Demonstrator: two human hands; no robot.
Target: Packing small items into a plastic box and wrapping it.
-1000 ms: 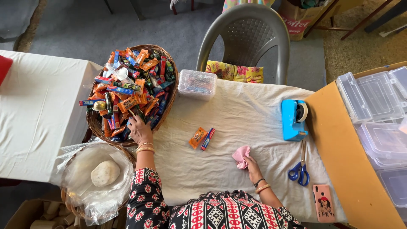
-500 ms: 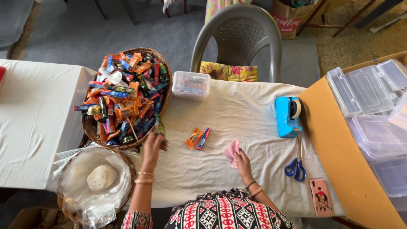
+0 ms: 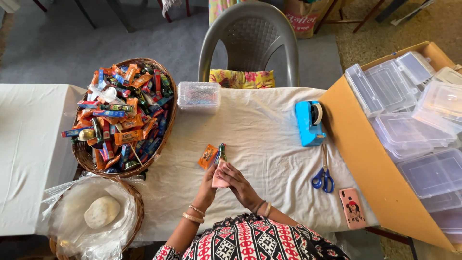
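Note:
Both my hands meet at the near middle of the white-clothed table (image 3: 269,139), holding a small pink packet (image 3: 220,180) between them. My left hand (image 3: 209,185) grips its left side and my right hand (image 3: 238,183) covers its right side. Just beyond my fingers lie an orange sachet (image 3: 208,156) and a thin dark wrapped stick (image 3: 221,153) on the cloth. A wicker basket (image 3: 166,135) heaped with many colourful wrapped packets stands to the left.
A clear lidded box (image 3: 198,96) sits at the far edge. A blue tape dispenser (image 3: 308,123), blue scissors (image 3: 324,176) and a phone (image 3: 352,208) lie right. Stacked clear plastic containers (image 3: 414,115) fill a cardboard tray. A second basket with plastic and a round lump (image 3: 101,211) is near left. A grey chair (image 3: 250,43) stands behind.
My left hand left the packet basket and came to the middle. My right hand brought the pink packet leftward, and both hands now hold it together.

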